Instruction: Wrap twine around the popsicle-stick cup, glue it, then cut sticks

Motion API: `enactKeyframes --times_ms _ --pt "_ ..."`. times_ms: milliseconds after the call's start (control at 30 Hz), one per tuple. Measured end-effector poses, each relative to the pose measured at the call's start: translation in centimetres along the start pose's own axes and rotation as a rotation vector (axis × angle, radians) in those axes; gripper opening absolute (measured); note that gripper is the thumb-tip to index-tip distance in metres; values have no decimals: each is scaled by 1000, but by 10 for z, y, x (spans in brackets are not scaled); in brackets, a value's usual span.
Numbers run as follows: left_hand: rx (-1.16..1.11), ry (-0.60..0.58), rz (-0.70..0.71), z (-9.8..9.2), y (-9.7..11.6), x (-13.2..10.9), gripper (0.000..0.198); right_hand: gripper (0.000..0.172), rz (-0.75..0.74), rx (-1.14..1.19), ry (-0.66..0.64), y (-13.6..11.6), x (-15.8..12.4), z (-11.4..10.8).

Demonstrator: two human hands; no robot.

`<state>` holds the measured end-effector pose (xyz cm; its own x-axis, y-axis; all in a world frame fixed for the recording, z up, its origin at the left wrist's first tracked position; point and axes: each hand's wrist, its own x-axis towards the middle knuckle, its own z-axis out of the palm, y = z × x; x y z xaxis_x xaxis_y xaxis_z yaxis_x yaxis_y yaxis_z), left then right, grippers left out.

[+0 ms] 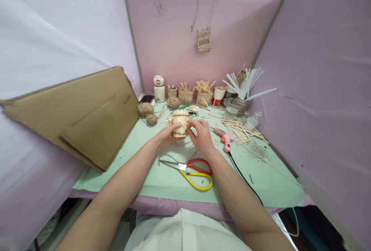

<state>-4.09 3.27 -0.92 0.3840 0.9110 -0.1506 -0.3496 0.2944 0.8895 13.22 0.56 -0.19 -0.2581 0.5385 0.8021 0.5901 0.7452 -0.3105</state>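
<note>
A small pale cup of upright wooden sticks (pixel 180 116), with bands of twine round it, stands upright in my left hand (pixel 168 134). The fingers of that hand are wrapped around its left side and underside. At the cup's right side, my right hand (pixel 201 133) is closed in a pinch against it; whatever lies between the fingertips is too small to make out. A loose strand of twine (pixel 171 156) curls on the table below the hands. Nearer to me lie scissors (pixel 182 167) with one red and one yellow handle.
A pink glue gun (pixel 227 139) with a black cord lies right of my hands, near scattered wooden sticks (pixel 242 130). Twine balls (pixel 145 109), stick-filled baskets (pixel 204 97) and a white bottle (pixel 159 89) stand behind. Folded cardboard (pixel 95 116) leans at left.
</note>
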Motion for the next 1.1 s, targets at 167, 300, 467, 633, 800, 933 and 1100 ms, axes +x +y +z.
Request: enactKeyframes --times_ms 167,300,467,633,800,933,1100 --pt "-9 -14 37 -2 -2 3 55 33 10 25 3 -1 0 -1" --pt "-14 -44 109 -1 0 1 50 31 11 61 50 -4 0 -3" --pt "-30 -54 159 3 5 -5 42 28 -8 92 116 -7 0 -5" --pt "-30 -62 149 6 7 -8 42 27 -38 83 71 -7 -2 -4" --pt "-23 -68 145 8 7 -9 45 28 -45 74 31 -6 -3 -3" --pt "-19 -71 133 9 8 -9 46 27 -48 74 26 -7 -2 -3" --pt "-35 -96 156 7 6 -8 44 25 -55 67 27 -8 -2 -3"
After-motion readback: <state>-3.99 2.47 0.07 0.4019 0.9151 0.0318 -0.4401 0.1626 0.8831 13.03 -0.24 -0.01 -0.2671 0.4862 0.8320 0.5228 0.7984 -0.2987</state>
